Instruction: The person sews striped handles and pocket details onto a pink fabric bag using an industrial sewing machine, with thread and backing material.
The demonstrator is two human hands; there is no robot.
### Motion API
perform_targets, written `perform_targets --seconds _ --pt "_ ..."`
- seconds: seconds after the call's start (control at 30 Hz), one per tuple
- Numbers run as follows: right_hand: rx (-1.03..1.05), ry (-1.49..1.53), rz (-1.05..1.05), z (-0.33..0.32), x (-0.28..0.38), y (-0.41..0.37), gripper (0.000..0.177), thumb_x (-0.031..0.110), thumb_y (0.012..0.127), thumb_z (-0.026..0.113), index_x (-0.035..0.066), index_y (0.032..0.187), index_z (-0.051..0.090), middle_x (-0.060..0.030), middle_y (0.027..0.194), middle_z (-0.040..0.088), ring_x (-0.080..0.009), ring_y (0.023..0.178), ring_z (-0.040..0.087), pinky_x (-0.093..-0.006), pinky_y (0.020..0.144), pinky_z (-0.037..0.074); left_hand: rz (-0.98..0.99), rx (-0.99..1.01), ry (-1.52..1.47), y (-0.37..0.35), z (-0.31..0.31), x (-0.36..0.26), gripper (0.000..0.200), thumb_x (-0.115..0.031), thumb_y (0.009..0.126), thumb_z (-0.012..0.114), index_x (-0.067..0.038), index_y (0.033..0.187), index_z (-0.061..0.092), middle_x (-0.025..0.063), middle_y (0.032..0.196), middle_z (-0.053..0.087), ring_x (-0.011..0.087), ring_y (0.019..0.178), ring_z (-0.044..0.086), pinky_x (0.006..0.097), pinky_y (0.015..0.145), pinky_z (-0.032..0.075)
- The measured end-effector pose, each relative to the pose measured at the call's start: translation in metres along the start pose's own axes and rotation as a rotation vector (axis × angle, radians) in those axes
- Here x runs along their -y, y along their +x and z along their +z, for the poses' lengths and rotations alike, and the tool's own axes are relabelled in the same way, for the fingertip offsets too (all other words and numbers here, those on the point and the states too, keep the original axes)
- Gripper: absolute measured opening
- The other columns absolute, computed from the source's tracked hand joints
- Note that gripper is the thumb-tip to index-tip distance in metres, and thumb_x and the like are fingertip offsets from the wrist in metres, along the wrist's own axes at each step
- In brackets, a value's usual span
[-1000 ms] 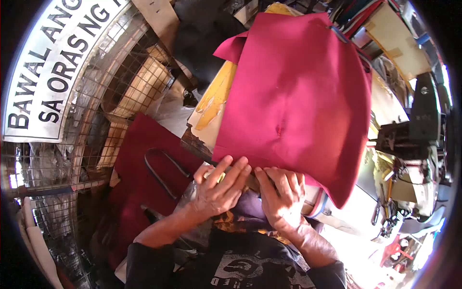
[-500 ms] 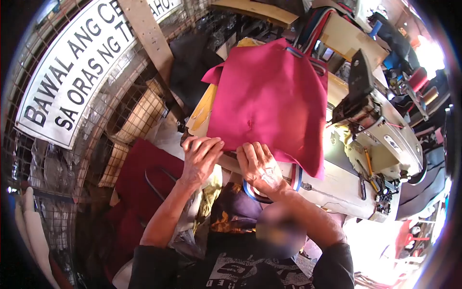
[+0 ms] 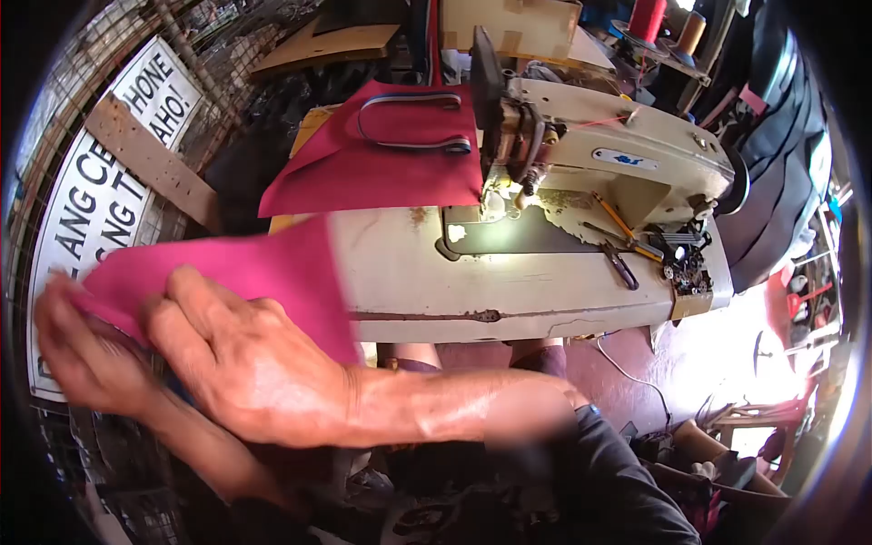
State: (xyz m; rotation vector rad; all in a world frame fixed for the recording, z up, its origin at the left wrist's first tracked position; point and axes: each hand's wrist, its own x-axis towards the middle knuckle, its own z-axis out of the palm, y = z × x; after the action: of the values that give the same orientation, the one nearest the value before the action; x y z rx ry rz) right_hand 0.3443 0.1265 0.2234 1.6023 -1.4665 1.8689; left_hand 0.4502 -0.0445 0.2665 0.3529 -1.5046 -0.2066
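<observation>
Both hands are at the left, motion-blurred, on a magenta fabric piece [image 3: 263, 263] raised in front of the machine table. My right hand [image 3: 250, 359] is closed, its curled fingers gripping the fabric's near edge. My left hand [image 3: 86, 350], farther left, has its fingers bent around the fabric's left end; the hold is partly smeared. A second magenta panel [image 3: 400, 173] lies on the table beyond them. A striped strap [image 3: 413, 145] curves in a loop on top of it. Its right edge reaches the sewing machine's needle area [image 3: 500, 204].
The sewing machine [image 3: 627, 154] stands on a pale table [image 3: 563, 291]. Pliers [image 3: 620, 266], an orange-handled tool [image 3: 613, 214] and small metal parts [image 3: 686, 259] lie at its right. Thread spools [image 3: 647, 20] stand behind. Wire mesh and a sign [image 3: 68, 236] border the left.
My hands have moved left from the large panel's near edge, now with a fabric piece between them. The view has turned right, bringing the machine to the middle. A looped strap now shows on the panel.
</observation>
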Motion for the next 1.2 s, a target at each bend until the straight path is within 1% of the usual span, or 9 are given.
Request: perform_targets --seconds 0.03,0.1,0.2,0.27,0.37,0.4,0.53,0.7,1.2 --pt "-0.066 0.086 0.086 -0.011 0.008 0.004 0.033 0.009 0.087 0.058 -0.005 0.116 0.054 -0.0175 0.095 0.052 -0.0334 0.082 0.06 -0.0412 0.06 0.051 0.232 0.133 0.231 0.021 0.024 -0.025 0.018 -0.009 0.101 0.061 0.003 0.111 0.07 0.0148 0.118 0.07 0.0216 0.107 0.065 0.0317 0.098 0.051" --pt "-0.194 0.168 0.239 -0.037 0.009 0.001 0.034 0.006 0.091 0.057 -0.004 0.123 0.055 -0.0175 0.094 0.056 -0.0321 0.082 0.061 -0.0402 0.065 0.052 0.224 0.574 -0.291 0.027 0.098 -0.091 0.012 0.001 0.096 0.064 0.0 0.105 0.071 0.0091 0.111 0.071 0.0146 0.099 0.065 0.0265 0.088 0.052" --pt "-0.44 -0.022 0.574 -0.088 -0.021 -0.048 0.032 0.0 0.102 0.057 0.002 0.134 0.058 -0.016 0.092 0.068 -0.0226 0.076 0.064 -0.0325 0.07 0.053 0.283 1.154 -0.546 -0.041 0.187 -0.105 0.005 -0.003 0.091 0.07 -0.001 0.094 0.073 0.0075 0.089 0.068 0.0185 0.084 0.066 0.0315 0.077 0.052" --pt "-0.335 -0.466 0.517 -0.107 -0.075 -0.111 0.032 0.002 0.1 0.059 0.003 0.133 0.058 -0.0206 0.097 0.069 -0.0351 0.079 0.068 -0.0421 0.072 0.055 0.133 1.42 -0.672 -0.134 0.236 -0.083 0.011 -0.01 0.086 0.076 -0.001 0.092 0.074 0.0113 0.087 0.072 0.0231 0.082 0.07 0.0354 0.073 0.054" --pt "-0.096 -0.693 0.87 -0.136 -0.115 -0.168 0.022 0.008 0.099 0.059 0.003 0.12 0.063 -0.0218 0.099 0.069 -0.0434 0.088 0.067 -0.0528 0.077 0.053 0.112 1.367 -0.594 -0.278 0.269 -0.046 0.018 -0.018 0.084 0.079 -0.006 0.095 0.073 0.0107 0.09 0.071 0.031 0.084 0.069 0.0431 0.078 0.053" --pt "0.043 -0.72 0.939 -0.148 -0.118 -0.17 0.017 0.01 0.095 0.063 0.005 0.11 0.067 -0.0173 0.1 0.069 -0.038 0.096 0.067 -0.0496 0.079 0.053 0.142 1.313 -0.569 -0.286 0.267 -0.05 0.02 -0.019 0.083 0.08 -0.007 0.097 0.071 0.0098 0.094 0.07 0.0304 0.09 0.068 0.0441 0.083 0.051" --pt "0.378 -0.979 0.631 -0.18 -0.121 -0.162 0.022 0.015 0.085 0.071 0.008 0.106 0.07 -0.0091 0.108 0.067 -0.0278 0.106 0.062 -0.0404 0.083 0.05 0.159 1.094 -0.463 -0.289 0.26 -0.067 0.035 -0.016 0.077 0.083 -0.01 0.106 0.065 0.0074 0.105 0.065 0.0312 0.099 0.062 0.0479 0.092 0.045" --pt "0.349 -0.837 0.429 -0.2 -0.138 -0.167 0.033 0.018 0.085 0.074 0.005 0.114 0.068 -0.0114 0.121 0.065 -0.0321 0.118 0.06 -0.0455 0.097 0.047 0.398 1.139 -0.581 -0.287 0.257 -0.063 0.021 -0.009 0.081 0.075 -0.005 0.1 0.067 0.0086 0.105 0.064 0.03 0.095 0.061 0.0427 0.086 0.049" --pt "0.398 -0.777 0.46 -0.214 -0.141 -0.166 0.04 0.015 0.089 0.073 0.001 0.126 0.066 -0.0125 0.13 0.067 -0.0329 0.127 0.059 -0.0462 0.103 0.045 0.3 1.145 -0.338 -0.29 0.226 -0.077 0.034 -0.01 0.09 0.068 0.002 0.122 0.066 0.0129 0.123 0.067 0.029 0.118 0.061 0.0421 0.105 0.047"
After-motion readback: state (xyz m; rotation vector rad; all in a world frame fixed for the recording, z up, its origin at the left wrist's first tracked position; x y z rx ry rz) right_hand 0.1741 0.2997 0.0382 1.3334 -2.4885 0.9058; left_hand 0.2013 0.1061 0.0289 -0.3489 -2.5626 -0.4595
